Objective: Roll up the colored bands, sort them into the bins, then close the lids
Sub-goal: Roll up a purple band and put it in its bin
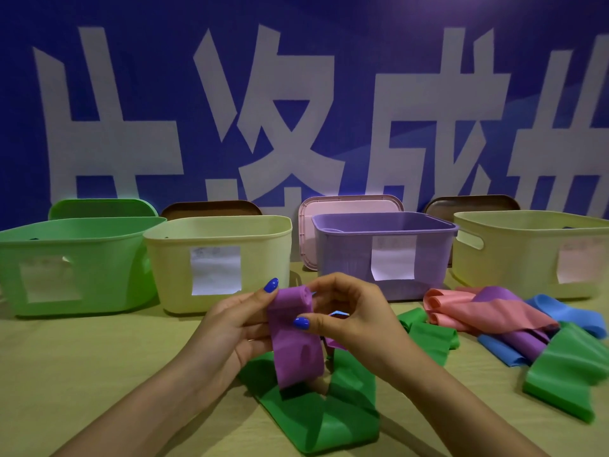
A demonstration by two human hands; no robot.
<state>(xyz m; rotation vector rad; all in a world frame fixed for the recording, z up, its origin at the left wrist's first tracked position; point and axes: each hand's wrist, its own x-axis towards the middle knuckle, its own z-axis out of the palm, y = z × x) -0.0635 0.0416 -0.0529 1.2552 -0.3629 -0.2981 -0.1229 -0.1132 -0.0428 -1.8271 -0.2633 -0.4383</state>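
A purple band (296,344) is held up in front of me, rolled at its top end, its free end hanging down. My left hand (234,328) grips the roll from the left, thumb on top. My right hand (349,315) pinches it from the right, thumb pressed on the band's face. Under the hands a green band (329,413) lies flat on the table. Along the back stand open bins: a green bin (75,239), a cream bin (217,232), a purple bin (385,225) and a second cream bin (527,225).
A loose heap of pink bands (474,311), blue bands (566,315), purple and green bands (566,377) lies at the right. Lids lean behind the bins: a green lid (102,207), a brown lid (211,209), a pink lid (349,204), another brown lid (471,202). White labels hang on the bins' fronts.
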